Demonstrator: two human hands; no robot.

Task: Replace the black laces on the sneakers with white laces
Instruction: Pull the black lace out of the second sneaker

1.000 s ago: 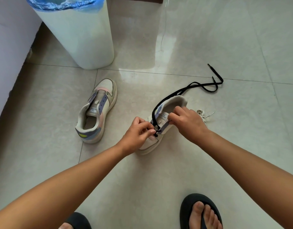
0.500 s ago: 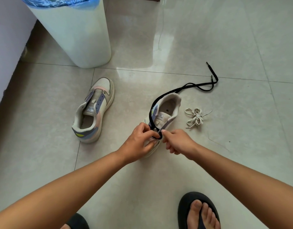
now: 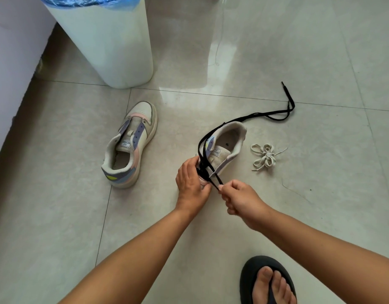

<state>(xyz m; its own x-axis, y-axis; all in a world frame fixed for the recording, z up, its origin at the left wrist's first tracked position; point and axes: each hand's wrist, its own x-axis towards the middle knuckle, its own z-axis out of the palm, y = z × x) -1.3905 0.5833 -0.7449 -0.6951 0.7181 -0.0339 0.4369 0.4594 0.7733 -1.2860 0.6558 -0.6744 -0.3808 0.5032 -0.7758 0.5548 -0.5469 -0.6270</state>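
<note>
- Head view: at frame centre the right hand point(image 3: 244, 199) pinches the black lace point(image 3: 215, 179), which runs up-left into the sneaker point(image 3: 227, 148); the left hand point(image 3: 190, 183) grips its toe.
- Pulling room lies lower right, over bare floor point(image 3: 331, 216).
- White laces point(image 3: 264, 156) sit bundled right of the heel.

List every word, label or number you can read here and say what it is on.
Tongue label of the left sneaker: upside down, partly reads "BEYOND"; the smaller line is too blurred.
Tongue label of the held sneaker: partly reads "YOND"; the black lace hides the rest.
No other text is visible.
</note>
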